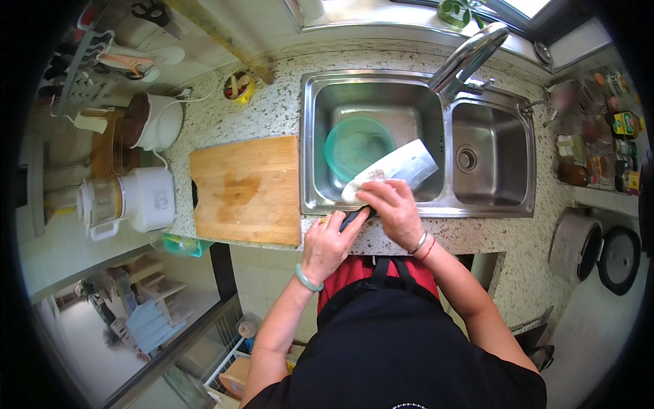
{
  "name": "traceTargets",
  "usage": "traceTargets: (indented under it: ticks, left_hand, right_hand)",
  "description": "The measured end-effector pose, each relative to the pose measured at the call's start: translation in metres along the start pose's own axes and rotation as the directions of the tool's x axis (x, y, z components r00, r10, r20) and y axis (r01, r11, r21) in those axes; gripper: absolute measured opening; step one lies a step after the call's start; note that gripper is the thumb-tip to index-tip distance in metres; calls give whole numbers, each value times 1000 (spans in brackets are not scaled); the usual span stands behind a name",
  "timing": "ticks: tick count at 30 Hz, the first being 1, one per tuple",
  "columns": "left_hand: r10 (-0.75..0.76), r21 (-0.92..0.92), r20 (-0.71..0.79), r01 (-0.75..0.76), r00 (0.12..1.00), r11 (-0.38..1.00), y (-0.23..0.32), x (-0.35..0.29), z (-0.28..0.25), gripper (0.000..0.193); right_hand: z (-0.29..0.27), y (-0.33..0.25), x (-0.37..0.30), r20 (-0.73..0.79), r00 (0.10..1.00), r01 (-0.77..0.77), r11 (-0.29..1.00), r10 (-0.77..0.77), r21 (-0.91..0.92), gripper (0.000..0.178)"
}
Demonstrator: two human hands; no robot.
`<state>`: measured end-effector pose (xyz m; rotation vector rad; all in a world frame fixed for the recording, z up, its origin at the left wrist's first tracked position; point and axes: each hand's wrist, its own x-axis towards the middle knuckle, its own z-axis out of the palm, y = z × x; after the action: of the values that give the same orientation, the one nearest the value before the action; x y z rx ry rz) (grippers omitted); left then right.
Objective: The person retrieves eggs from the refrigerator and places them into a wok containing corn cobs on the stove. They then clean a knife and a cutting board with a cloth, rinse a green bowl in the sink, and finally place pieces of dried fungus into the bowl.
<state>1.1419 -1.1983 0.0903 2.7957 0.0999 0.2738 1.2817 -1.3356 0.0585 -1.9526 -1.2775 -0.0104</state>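
Note:
My left hand (325,247) is closed around the dark handle of a cleaver (417,163) at the front edge of the sink. Its broad, shiny blade points away to the right, over the larger basin. With my right hand (397,217) I press a white cloth or paper wipe (355,188) onto the blade near the handle; the fingers are pinched on it. Beneath the blade, a translucent green bowl (331,151) stands in the larger basin of the steel sink (308,136), partly hidden by the blade and the wipe.
A wooden cutting board (272,174) with a damp patch lies left of the sink. The faucet (463,65) arches over the divider beside the smaller basin (492,180). White appliances (151,198) line the left wall; jars (572,174) and a lidded pot (571,247) are on the right.

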Motion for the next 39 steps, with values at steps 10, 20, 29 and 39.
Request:
traceTargets:
  ticks: [10,20,29,39]
  left_hand:
    - [-476,-245,-169,431,863,869,-22,-35,-5,50]
    - [-779,-476,-375,616,503,627,-127,-114,-28,41]
    - [-742,-333,-402,669,537,665,-223,-171,-45,39]
    - [-748,-179,-296,735,594,655,-295,-177,-23,38]
  right_hand:
    - [0,108,-17,-240,763,-551,798,600,242,21]
    - [79,0,49,28,913,-382,828,407,410,18]
    - [145,122,19,-233,364,-931,361,902,-54,49]
    - [206,225,-70,153,-128,-966,-158,980,203,39]
